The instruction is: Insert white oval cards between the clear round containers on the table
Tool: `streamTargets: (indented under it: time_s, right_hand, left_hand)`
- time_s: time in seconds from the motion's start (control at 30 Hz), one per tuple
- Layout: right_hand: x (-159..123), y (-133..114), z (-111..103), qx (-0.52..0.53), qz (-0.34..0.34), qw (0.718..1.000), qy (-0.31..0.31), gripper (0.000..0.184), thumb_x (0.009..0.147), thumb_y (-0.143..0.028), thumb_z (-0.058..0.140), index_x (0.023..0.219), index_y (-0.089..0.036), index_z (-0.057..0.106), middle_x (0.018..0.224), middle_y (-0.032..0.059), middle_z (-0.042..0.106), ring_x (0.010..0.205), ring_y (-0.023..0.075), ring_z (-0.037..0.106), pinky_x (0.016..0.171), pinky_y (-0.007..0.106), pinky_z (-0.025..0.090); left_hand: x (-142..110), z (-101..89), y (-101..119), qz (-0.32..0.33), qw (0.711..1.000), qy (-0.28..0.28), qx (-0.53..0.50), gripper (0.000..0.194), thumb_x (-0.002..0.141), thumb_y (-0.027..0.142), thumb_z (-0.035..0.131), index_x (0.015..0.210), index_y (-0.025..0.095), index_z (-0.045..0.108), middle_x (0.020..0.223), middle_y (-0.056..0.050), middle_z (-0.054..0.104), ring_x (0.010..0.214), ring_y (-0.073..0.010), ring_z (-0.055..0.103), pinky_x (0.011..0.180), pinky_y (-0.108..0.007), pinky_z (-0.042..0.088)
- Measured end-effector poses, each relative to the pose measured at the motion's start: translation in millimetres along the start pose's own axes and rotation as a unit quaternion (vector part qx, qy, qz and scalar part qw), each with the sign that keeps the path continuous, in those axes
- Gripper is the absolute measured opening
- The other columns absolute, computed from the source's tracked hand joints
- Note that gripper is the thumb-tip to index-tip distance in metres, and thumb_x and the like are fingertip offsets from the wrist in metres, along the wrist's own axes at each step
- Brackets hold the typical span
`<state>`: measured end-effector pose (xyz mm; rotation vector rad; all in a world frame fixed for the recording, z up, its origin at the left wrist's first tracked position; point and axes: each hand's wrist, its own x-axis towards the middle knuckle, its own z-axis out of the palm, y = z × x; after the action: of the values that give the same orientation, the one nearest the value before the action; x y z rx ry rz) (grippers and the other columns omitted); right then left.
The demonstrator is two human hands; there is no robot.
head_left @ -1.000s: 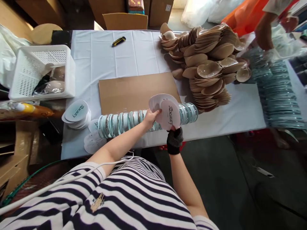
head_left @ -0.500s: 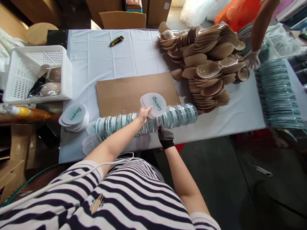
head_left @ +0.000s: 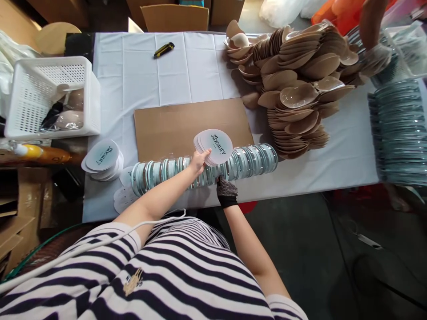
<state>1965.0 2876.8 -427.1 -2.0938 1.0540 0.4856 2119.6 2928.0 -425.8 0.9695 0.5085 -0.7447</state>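
My left hand is closed on a small fan of white teardrop cards printed "Sbeauty", held just above a long row of clear round packs lying on edge along the table's near side. My right hand, in a black dotted glove, reaches into that row right below the cards; its fingertips are hidden among the packs. Behind the row lies a flat brown cardboard sheet.
More printed cards are stacked at the left end of the row. A white basket stands at far left. A big heap of beige cups fills the right. Another person's arm reaches over stacked clear packs. A utility knife lies at the back.
My left hand lowered the cards from upright in front of me down to the row. My gloved right hand let go of the cards and moved into the packs.
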Motion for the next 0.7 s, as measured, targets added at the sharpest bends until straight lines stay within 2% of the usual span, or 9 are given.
streamTargets:
  time_s: [0.13, 0.23, 0.27, 0.3, 0.37, 0.43, 0.5, 0.6, 0.7]
  right_hand:
    - [-1, -4, -1, 0.123, -0.011, 0.990, -0.067, 0.034, 0.099, -0.033, 0.032, 0.108, -0.019, 0.062, 0.067, 0.0003, 0.059, 0.051, 0.0104, 0.050, 0.054, 0.021, 0.044]
    - [5, -3, -10, 0.180, -0.011, 0.978, -0.100, 0.046, 0.099, -0.042, 0.027, 0.112, -0.015, 0.063, 0.063, -0.0002, 0.057, 0.047, 0.0115, 0.047, 0.050, 0.024, 0.047]
    - [9, -2, -17, 0.195, -0.011, 0.977, -0.087, 0.049, 0.098, -0.046, 0.029, 0.114, -0.014, 0.062, 0.065, 0.0011, 0.059, 0.050, 0.0126, 0.051, 0.052, 0.026, 0.049]
    - [14, -1, -25, 0.209, -0.016, 0.977, -0.046, 0.051, 0.096, -0.049, 0.032, 0.118, -0.014, 0.062, 0.071, 0.0037, 0.063, 0.057, 0.0142, 0.057, 0.058, 0.028, 0.052]
    - [26, -4, -44, 0.223, -0.048, 0.969, 0.093, 0.056, 0.093, -0.053, 0.037, 0.130, -0.015, 0.057, 0.100, 0.0114, 0.070, 0.088, 0.0190, 0.067, 0.082, 0.035, 0.056]
    - [35, -12, -57, 0.193, -0.104, 0.952, 0.213, 0.059, 0.091, -0.051, 0.042, 0.137, -0.015, 0.053, 0.132, 0.0164, 0.061, 0.123, 0.0239, 0.058, 0.108, 0.044, 0.046]
    - [38, -26, -58, 0.137, -0.169, 0.942, 0.256, 0.058, 0.089, -0.047, 0.046, 0.135, -0.014, 0.055, 0.146, 0.0180, 0.050, 0.139, 0.0268, 0.044, 0.119, 0.048, 0.034]
    - [33, -50, -41, 0.129, -0.230, 0.927, 0.265, 0.047, 0.087, -0.041, 0.049, 0.124, -0.015, 0.063, 0.136, 0.0168, 0.059, 0.130, 0.0256, 0.053, 0.114, 0.046, 0.040]
    - [25, -60, -24, 0.223, -0.134, 0.927, 0.271, 0.041, 0.085, -0.041, 0.050, 0.111, -0.014, 0.066, 0.108, 0.0140, 0.070, 0.098, 0.0233, 0.066, 0.091, 0.042, 0.055]
  left_hand:
    - [0, 1.3, -2, 0.020, 1.000, 0.004, 0.001, 0.036, 0.079, 0.005, 0.074, 0.115, 0.012, 0.071, 0.100, -0.010, 0.078, 0.110, -0.0255, 0.071, 0.108, -0.045, 0.051]
    - [1, 3.2, -4, 0.038, 0.999, 0.019, 0.005, 0.035, 0.076, 0.006, 0.077, 0.110, 0.011, 0.072, 0.099, -0.010, 0.078, 0.110, -0.0266, 0.070, 0.108, -0.045, 0.051]
    - [1, 3.8, -4, 0.041, 0.999, 0.025, 0.009, 0.034, 0.075, 0.007, 0.078, 0.108, 0.011, 0.072, 0.099, -0.010, 0.078, 0.110, -0.0268, 0.070, 0.108, -0.045, 0.051]
    - [1, 4.0, -5, 0.043, 0.999, 0.028, 0.013, 0.034, 0.073, 0.007, 0.079, 0.107, 0.010, 0.073, 0.098, -0.010, 0.078, 0.110, -0.0268, 0.070, 0.108, -0.045, 0.050]
    - [-2, 3.3, -5, 0.045, 0.999, 0.019, 0.022, 0.036, 0.070, 0.008, 0.082, 0.105, 0.010, 0.073, 0.096, -0.010, 0.078, 0.110, -0.0267, 0.070, 0.108, -0.045, 0.049]
    - [-8, 0.1, -4, 0.046, 0.999, -0.003, 0.024, 0.038, 0.067, 0.012, 0.085, 0.103, 0.010, 0.073, 0.097, -0.010, 0.078, 0.109, -0.0273, 0.070, 0.108, -0.046, 0.049]
    - [-14, -5.4, -3, 0.046, 0.999, -0.012, 0.022, 0.038, 0.064, 0.015, 0.087, 0.100, 0.010, 0.074, 0.098, -0.010, 0.078, 0.107, -0.0284, 0.071, 0.106, -0.047, 0.050]
    - [-25, -15.2, 0, 0.035, 0.999, -0.006, 0.024, 0.036, 0.063, 0.018, 0.087, 0.096, 0.011, 0.074, 0.094, -0.010, 0.078, 0.105, -0.0297, 0.071, 0.103, -0.046, 0.052]
    - [-32, -23.1, 5, 0.014, 0.999, -0.029, 0.019, 0.041, 0.064, 0.015, 0.087, 0.102, 0.013, 0.073, 0.093, -0.009, 0.078, 0.102, -0.0287, 0.072, 0.102, -0.045, 0.053]
